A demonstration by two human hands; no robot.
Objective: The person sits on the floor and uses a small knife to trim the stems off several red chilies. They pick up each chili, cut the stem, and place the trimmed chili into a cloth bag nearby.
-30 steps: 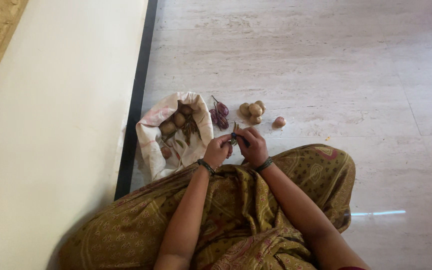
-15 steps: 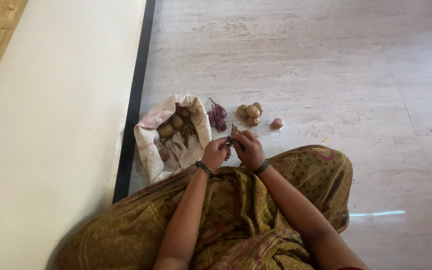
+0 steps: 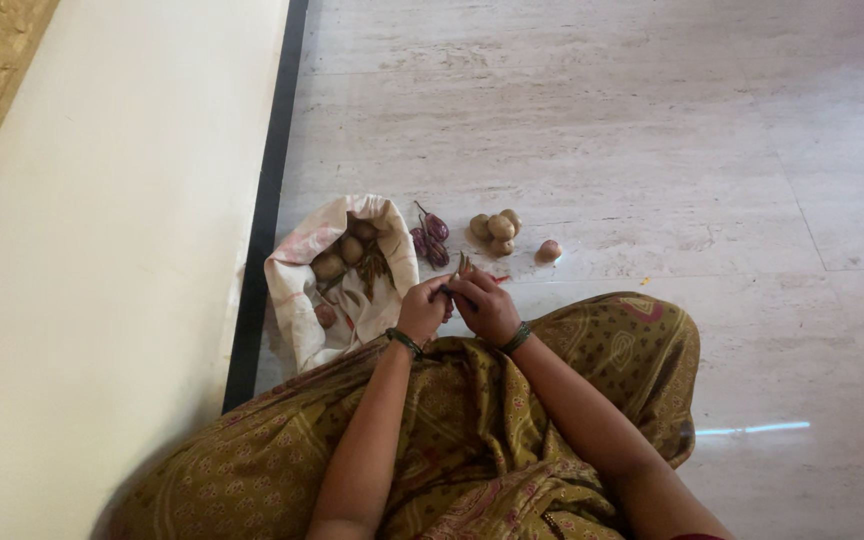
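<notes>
Left hand point(image 3: 422, 308) and right hand point(image 3: 487, 305) pinched together on a small green pod point(image 3: 464, 266) (light, probably brittle); best gripped near the ends.

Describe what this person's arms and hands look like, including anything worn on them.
Both forearms are bare, with no sleeves in view. The left hand has a thin dark green bangle at its wrist, and the right hand has a matching bangle. No rings or gloves can be made out.
</notes>
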